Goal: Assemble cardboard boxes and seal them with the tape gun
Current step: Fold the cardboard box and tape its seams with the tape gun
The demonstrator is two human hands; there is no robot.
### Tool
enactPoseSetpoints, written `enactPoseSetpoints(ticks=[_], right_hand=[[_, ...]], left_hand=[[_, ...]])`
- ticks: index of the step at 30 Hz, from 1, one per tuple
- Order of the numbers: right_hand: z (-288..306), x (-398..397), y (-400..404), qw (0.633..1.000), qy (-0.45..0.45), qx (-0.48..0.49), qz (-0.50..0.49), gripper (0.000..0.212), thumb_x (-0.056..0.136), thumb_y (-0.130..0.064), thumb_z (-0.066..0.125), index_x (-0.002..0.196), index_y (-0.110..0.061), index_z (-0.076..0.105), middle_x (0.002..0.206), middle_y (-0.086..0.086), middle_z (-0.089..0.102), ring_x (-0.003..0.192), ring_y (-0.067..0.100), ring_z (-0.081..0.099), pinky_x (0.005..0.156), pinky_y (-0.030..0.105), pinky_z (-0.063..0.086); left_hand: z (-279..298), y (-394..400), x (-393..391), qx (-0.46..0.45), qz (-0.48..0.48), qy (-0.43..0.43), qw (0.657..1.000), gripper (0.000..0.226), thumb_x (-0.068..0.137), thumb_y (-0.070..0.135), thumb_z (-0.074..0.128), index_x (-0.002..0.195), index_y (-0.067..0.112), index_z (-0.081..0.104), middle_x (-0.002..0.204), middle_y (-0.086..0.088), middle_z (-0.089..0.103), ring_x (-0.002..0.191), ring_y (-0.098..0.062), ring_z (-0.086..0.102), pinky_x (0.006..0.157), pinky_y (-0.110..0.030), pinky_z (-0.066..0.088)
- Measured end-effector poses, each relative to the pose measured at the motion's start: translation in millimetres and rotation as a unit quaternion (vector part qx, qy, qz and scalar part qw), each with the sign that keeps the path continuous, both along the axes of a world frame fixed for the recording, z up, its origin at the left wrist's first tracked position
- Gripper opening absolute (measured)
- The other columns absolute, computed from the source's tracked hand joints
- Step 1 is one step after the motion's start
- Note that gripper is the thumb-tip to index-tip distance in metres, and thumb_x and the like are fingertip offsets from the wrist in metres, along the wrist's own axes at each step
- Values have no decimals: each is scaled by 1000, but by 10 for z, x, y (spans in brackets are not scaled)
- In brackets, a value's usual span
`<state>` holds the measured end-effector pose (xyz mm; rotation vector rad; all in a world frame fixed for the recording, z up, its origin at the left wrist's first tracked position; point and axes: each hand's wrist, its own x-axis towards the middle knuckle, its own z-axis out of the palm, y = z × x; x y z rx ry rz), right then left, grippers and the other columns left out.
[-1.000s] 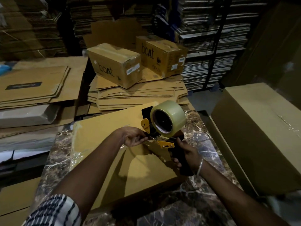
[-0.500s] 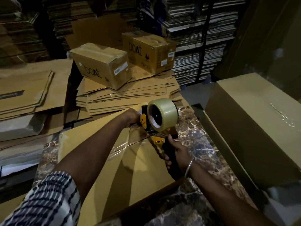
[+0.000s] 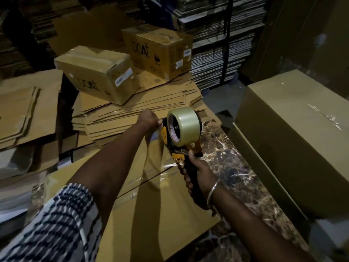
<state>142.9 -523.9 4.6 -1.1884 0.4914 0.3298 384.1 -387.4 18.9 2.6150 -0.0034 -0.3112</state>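
Fingers [image 3: 157,122] of my left hand [image 3: 148,120] are curling tight at the front edge of the tape gun [image 3: 176,137], seemingly pinching the loose tape end, though the strip itself is too faint to be sure. Below and between my arms, the flattened cardboard box [image 3: 151,214] is lying on the marbled worktop [image 3: 226,157], its long axis running from near my body away toward the stacked flat cardboard [image 3: 132,114]. To the right, the tape roll [image 3: 184,125] is sitting upright on the gun, and my right hand [image 3: 198,176] is wrapping firmly round the black handle, a bangle [image 3: 212,193] on the wrist. The gun is hovering over the far end of the flat box, nearer my right hand; I am judging that the pull has to run back along that long axis toward me. Farther right an assembled box [image 3: 294,133] is standing beside the worktop.
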Motion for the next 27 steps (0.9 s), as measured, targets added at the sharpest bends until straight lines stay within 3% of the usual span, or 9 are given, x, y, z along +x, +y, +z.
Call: enactPoseSetpoints(ticks=[4,8,16,19,27], right_hand=[[-34,26,6,1000,3,7,2,69,72,-75,53,77,-6,54,56,6,40,43,19,32,42,24,26],[-15,68,33,1000,20,19,-9,68,68,-77,53,70,-9,56,55,5,43,44,19,35,43,26,29],[35,164,35,999,21,20,-18,65,76,-75,50,68,-11,55,55,5,44,42,19,36,44,24,30],[8,180,56,999,22,19,-18,69,69,-78,49,68,-10,54,54,6,45,42,19,37,43,24,32],[-35,222,54,998,57,26,-10,63,86,-73,47,66,-13,53,55,4,44,43,18,37,45,24,31]], left_hand=[[-48,35,173,-7,16,-16,1000,15,87,18,77,94,5,78,97,-13,75,94,-23,70,72,-29,49],[-122,15,292,-27,7,-19,999,15,88,17,76,93,3,78,94,-14,76,93,-25,71,81,-32,56],[-255,22,393,-53,6,-40,998,16,89,20,75,89,5,79,91,-13,76,90,-22,69,73,-27,47],[-298,-7,390,-63,6,-42,997,15,89,18,75,89,4,79,91,-13,76,81,-15,65,71,-23,43],[-369,10,443,6,17,1,1000,24,87,25,76,93,1,78,90,-14,74,85,-24,68,73,-34,53]])
